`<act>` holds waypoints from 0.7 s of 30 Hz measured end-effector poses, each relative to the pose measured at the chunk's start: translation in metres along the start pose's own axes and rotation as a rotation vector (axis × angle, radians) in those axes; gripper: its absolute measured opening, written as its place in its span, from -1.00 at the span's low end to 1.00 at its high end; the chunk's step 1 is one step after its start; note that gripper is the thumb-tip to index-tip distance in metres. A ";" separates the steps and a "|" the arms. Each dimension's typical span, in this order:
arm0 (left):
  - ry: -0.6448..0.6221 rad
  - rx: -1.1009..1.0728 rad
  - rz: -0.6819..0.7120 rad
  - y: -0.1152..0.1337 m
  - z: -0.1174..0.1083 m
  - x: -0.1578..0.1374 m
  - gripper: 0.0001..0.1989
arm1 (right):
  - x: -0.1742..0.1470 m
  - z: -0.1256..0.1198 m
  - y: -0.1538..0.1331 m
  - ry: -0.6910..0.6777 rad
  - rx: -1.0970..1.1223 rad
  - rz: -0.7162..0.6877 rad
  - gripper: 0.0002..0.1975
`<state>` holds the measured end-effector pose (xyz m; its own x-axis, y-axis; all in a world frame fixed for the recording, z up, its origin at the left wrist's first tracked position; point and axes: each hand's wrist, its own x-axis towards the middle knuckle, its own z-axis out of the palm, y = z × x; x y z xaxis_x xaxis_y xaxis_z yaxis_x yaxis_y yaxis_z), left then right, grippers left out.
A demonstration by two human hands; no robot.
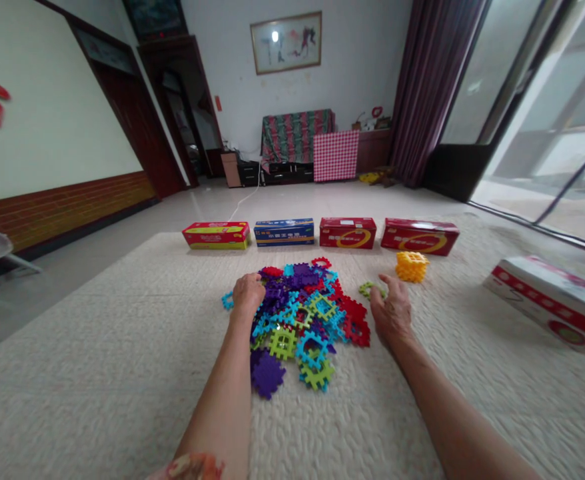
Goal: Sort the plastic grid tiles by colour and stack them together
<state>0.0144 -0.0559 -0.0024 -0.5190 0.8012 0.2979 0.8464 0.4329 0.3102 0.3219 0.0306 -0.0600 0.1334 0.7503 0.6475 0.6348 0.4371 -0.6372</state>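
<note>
A pile of flat interlocking plastic tiles in purple, blue, green and red lies on a cream carpet. My left hand rests on the pile's left edge, fingers curled down among the tiles; whether it grips one is hidden. My right hand lies just right of the pile, its fingertips at a loose green tile. A yellow cube built of tiles stands a little beyond my right hand.
Several flat boxes stand in a row at the carpet's far edge: a red-yellow one, a blue one and two red ones. Another red-white box lies at the right. Glass doors stand far right.
</note>
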 end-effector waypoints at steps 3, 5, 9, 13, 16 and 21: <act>-0.080 0.036 -0.010 -0.010 0.009 0.002 -0.57 | 0.000 0.000 -0.001 -0.016 0.014 0.011 -0.64; -0.143 0.054 0.010 -0.011 0.011 0.002 -0.55 | 0.000 0.000 -0.002 -0.029 0.019 0.024 -0.64; -0.214 0.082 -0.012 -0.006 0.011 0.000 -0.53 | -0.001 -0.002 -0.005 -0.072 0.015 0.041 -0.62; -0.229 0.090 -0.055 0.002 0.009 -0.004 -0.50 | -0.001 -0.004 -0.006 -0.096 0.015 0.048 -0.62; -0.227 0.092 -0.037 0.006 0.007 -0.004 -0.50 | -0.001 -0.003 -0.006 -0.103 0.025 0.056 -0.62; -0.243 0.105 -0.034 0.009 0.007 -0.003 -0.52 | -0.001 -0.002 -0.005 -0.104 0.021 0.059 -0.62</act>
<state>0.0241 -0.0513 -0.0073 -0.5139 0.8558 0.0592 0.8434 0.4915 0.2169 0.3197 0.0264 -0.0567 0.0895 0.8218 0.5627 0.6121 0.4003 -0.6820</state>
